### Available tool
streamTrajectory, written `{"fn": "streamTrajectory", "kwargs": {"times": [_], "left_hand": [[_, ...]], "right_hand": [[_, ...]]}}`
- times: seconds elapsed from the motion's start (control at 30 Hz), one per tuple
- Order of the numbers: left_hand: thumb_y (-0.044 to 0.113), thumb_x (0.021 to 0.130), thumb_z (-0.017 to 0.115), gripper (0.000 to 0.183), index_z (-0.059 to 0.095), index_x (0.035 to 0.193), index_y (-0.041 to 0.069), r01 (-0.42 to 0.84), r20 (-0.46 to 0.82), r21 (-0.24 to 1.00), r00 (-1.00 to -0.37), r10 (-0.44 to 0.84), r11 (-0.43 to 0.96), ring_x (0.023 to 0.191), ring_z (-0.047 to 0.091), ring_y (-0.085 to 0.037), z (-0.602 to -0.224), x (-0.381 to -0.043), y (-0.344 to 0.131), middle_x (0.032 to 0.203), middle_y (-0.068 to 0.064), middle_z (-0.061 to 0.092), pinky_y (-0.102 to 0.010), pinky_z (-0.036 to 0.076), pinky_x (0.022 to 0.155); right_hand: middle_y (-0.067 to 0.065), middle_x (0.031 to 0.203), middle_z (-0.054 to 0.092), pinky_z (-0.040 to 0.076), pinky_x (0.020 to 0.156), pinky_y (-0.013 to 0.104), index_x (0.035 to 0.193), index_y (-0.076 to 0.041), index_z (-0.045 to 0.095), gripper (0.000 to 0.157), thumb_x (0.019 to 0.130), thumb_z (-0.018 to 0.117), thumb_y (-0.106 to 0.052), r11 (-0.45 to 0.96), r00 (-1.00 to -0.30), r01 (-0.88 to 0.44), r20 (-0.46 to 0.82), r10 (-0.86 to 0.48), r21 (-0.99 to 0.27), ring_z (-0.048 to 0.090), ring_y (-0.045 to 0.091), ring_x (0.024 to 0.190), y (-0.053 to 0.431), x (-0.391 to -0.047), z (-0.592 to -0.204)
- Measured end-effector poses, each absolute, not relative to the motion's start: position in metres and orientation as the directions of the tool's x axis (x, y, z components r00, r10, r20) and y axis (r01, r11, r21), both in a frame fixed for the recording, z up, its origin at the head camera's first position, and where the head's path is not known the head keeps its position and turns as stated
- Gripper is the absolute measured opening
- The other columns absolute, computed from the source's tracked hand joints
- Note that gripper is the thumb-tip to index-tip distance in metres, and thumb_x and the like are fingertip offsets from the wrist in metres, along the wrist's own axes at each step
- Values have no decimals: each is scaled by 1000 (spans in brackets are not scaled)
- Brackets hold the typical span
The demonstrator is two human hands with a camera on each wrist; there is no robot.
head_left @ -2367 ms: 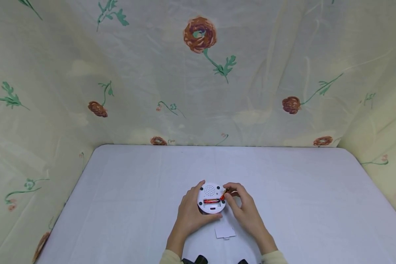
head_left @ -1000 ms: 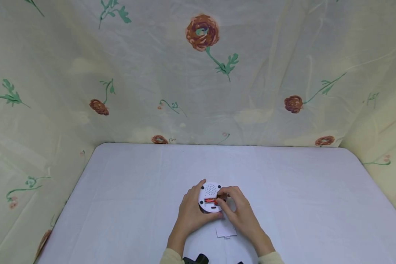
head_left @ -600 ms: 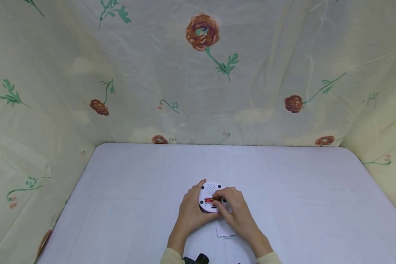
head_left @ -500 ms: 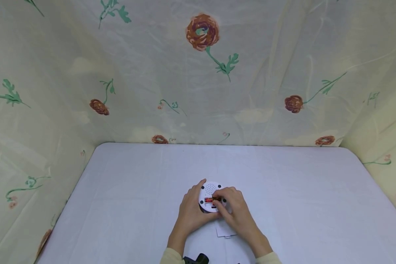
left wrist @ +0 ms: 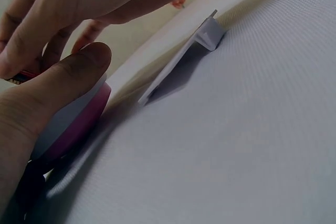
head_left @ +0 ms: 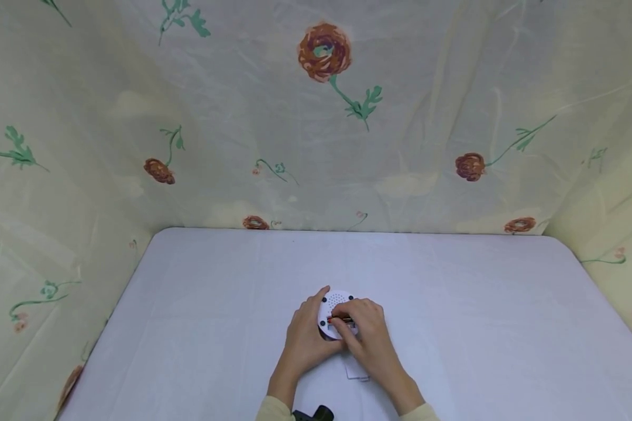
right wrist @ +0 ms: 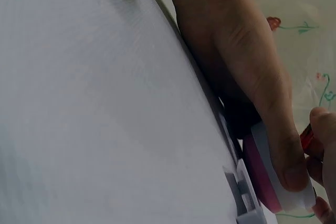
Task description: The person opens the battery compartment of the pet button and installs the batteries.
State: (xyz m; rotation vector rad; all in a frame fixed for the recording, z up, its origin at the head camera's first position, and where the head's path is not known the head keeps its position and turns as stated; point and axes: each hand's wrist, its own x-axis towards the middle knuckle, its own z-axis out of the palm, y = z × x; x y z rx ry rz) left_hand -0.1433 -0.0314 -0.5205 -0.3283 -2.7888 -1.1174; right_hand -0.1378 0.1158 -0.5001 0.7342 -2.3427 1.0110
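A round white device with a pink side lies with its speaker holes and dark feet facing up. My left hand grips it around the left edge, thumb along the near rim. Over its battery slot, my right hand pinches a red and black battery between thumb and fingers. The fingers hide most of the slot, so I cannot tell how far in the battery sits or see the other battery clearly. Close by on the table lies a white battery cover, partly under the right hand in the head view.
The table is covered in white cloth. A flowered curtain hangs behind it and on both sides. A black object shows at the bottom edge beside the left sleeve.
My right hand has carried the pinched battery leftward, from the device's right edge to over the slot, covering the battery seen there before. The left hand keeps its grip.
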Motion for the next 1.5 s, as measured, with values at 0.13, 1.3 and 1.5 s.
{"fn": "streamTrajectory", "kwargs": {"times": [0.13,1.3,1.5], "left_hand": [[50,66,79,97,32,146,22,232,178,671,-972,151,704,109,53,-17,-520,-143,-30,128,-1,57,-40,44,90],[43,67,79,93,33,145,22,208,153,668,-978,142,715,108,52,-16,-520,-141,-28,127,-2,57,-43,44,90],[42,66,79,92,34,145,21,213,159,667,-977,142,714,108,53,-17,-520,-142,-29,126,-2,57,-44,45,89]], "right_hand": [[-10,93,62,31,91,39,93,-18,64,15,81,72,-15,589,-750,-625,604,-271,-512,53,12,96,112,-137,-502],[7,142,37,33,106,47,138,-19,36,65,83,72,-22,491,-973,-232,205,-110,-840,39,21,130,106,-131,-506],[6,142,37,31,108,46,138,-19,37,64,83,71,-19,484,-970,-242,212,-117,-841,37,20,132,106,-132,-508]]}}
